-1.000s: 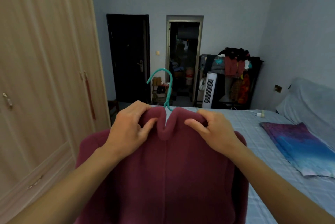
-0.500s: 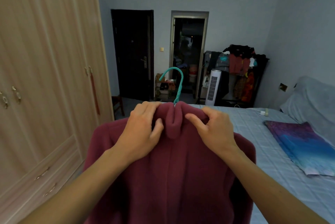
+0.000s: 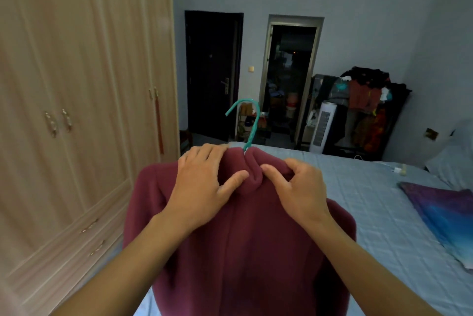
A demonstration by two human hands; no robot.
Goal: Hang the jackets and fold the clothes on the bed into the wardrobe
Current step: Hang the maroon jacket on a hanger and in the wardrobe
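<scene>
A maroon fleece jacket (image 3: 245, 251) hangs in front of me on a teal hanger (image 3: 249, 121), whose hook sticks up out of the collar. My left hand (image 3: 202, 185) grips the collar's left side, thumb pressed toward the middle. My right hand (image 3: 299, 190) pinches the collar's right side. The hanger's shoulders are hidden inside the jacket. The light wooden wardrobe (image 3: 76, 110) stands to my left with its doors closed. The bed (image 3: 371, 213) with a pale blue quilted cover lies to the right behind the jacket.
A blue-purple folded cloth (image 3: 445, 215) lies on the bed at right, near a grey pillow (image 3: 455, 157). Beyond the bed are a dark closed door (image 3: 212, 75), an open doorway (image 3: 291, 77), a white tower fan (image 3: 323, 126) and a loaded clothes rack (image 3: 368, 110).
My view has turned left toward the wardrobe, so its door handles come further into view. Both hands keep hold of the collar, now closed tighter around the hanger's hook.
</scene>
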